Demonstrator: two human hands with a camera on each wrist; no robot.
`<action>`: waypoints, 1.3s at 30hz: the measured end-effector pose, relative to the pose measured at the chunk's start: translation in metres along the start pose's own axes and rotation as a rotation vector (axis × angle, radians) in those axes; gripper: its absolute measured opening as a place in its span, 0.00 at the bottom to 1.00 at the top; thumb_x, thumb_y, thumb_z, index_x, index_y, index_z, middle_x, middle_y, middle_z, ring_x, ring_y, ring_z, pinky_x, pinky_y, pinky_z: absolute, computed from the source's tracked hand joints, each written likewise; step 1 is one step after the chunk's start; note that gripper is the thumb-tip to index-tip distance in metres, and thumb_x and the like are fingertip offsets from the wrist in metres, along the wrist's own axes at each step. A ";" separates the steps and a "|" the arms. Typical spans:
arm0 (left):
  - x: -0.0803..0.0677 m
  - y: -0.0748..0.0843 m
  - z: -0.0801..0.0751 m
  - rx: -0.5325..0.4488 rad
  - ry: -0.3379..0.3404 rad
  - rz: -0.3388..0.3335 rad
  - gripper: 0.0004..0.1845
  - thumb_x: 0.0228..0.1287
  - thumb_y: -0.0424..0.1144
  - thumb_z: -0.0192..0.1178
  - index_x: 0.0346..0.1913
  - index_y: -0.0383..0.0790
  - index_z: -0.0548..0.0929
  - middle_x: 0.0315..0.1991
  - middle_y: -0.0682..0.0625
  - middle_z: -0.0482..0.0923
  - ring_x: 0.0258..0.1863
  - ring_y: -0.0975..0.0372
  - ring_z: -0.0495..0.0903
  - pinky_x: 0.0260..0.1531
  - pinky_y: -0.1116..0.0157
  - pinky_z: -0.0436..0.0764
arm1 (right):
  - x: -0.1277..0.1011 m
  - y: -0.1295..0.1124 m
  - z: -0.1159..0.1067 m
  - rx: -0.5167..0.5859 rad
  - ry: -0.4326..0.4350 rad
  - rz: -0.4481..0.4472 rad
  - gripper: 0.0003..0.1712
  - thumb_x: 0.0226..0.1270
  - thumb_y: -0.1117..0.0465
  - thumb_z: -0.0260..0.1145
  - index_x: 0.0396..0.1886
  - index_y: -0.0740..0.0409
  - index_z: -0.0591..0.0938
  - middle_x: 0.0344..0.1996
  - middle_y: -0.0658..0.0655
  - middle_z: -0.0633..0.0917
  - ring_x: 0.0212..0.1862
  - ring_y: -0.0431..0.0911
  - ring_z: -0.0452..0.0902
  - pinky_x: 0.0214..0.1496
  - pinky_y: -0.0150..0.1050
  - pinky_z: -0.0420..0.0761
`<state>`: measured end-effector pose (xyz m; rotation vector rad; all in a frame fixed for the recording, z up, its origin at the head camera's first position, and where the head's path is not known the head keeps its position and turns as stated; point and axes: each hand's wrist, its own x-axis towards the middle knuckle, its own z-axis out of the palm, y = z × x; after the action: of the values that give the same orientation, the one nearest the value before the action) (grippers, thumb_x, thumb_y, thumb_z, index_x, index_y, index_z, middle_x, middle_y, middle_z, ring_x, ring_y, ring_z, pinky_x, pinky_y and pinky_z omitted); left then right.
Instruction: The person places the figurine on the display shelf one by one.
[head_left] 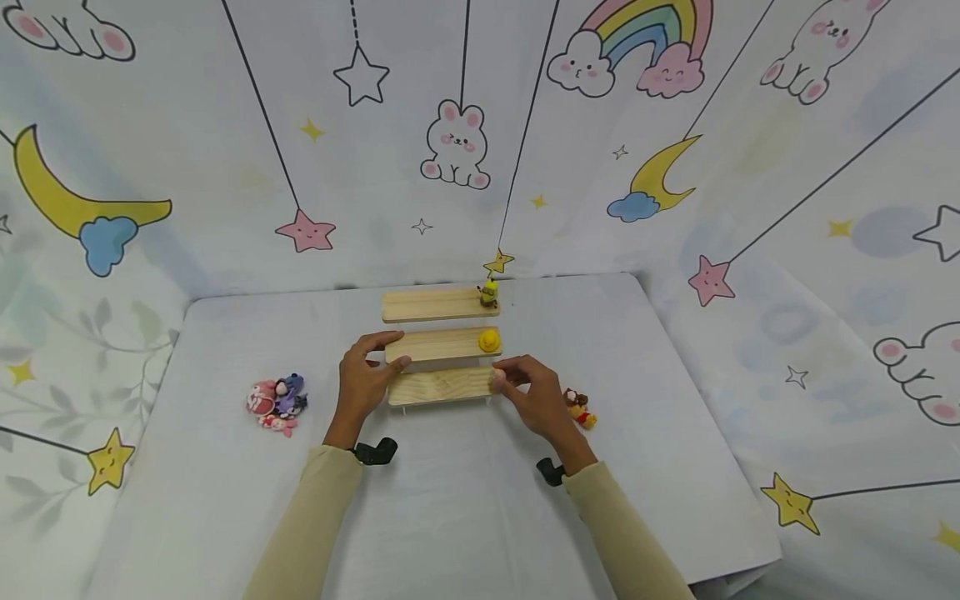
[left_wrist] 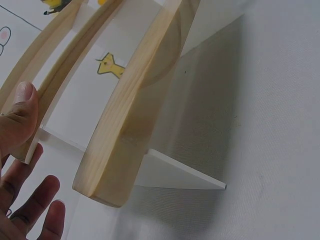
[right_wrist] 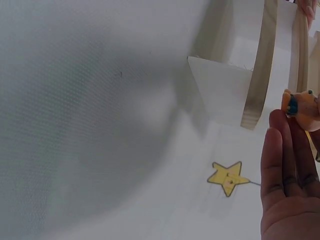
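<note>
A stepped wooden shelf has three pale boards: a back board [head_left: 431, 306], a middle board [head_left: 431, 346] and a front board [head_left: 438, 386]. My left hand [head_left: 365, 379] holds the left end of the middle board, its thumb [left_wrist: 22, 107] at the board's front edge. At the right end of the front board, my right hand [head_left: 536, 398] pinches a small orange toy figure [right_wrist: 304, 111] with a teal patch. A yellow round figure [head_left: 489, 340] sits at the middle board's right end. Behind it, a yellow-and-dark figure [head_left: 488, 293] stands on the back board.
Left of the shelf lies a cluster of pink and purple toy figures [head_left: 277, 403]. Brown, red and yellow toy figures [head_left: 580, 408] lie just right of my right hand. A white cloth [head_left: 450, 500] covers the table, and a printed curtain [head_left: 375, 175] hangs behind.
</note>
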<state>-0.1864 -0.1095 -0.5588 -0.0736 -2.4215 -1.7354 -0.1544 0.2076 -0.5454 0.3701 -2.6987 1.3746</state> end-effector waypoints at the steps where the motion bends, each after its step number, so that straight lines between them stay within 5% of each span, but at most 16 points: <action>1: 0.000 0.000 0.000 0.000 0.001 0.001 0.27 0.62 0.47 0.79 0.64 0.52 0.88 0.66 0.47 0.82 0.63 0.51 0.78 0.58 0.47 0.78 | 0.000 0.000 0.002 -0.001 0.000 -0.002 0.13 0.76 0.55 0.71 0.57 0.47 0.87 0.49 0.46 0.88 0.47 0.40 0.84 0.54 0.38 0.87; 39: 0.000 0.002 -0.001 -0.002 -0.003 -0.016 0.27 0.62 0.47 0.79 0.64 0.51 0.88 0.66 0.47 0.83 0.63 0.52 0.77 0.58 0.50 0.77 | 0.004 0.004 0.010 -0.091 -0.005 0.037 0.22 0.69 0.59 0.78 0.61 0.48 0.87 0.47 0.50 0.89 0.45 0.42 0.85 0.53 0.39 0.88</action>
<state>-0.1862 -0.1098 -0.5565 -0.0570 -2.4293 -1.7458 -0.1587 0.2014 -0.5538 0.3172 -2.7739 1.2553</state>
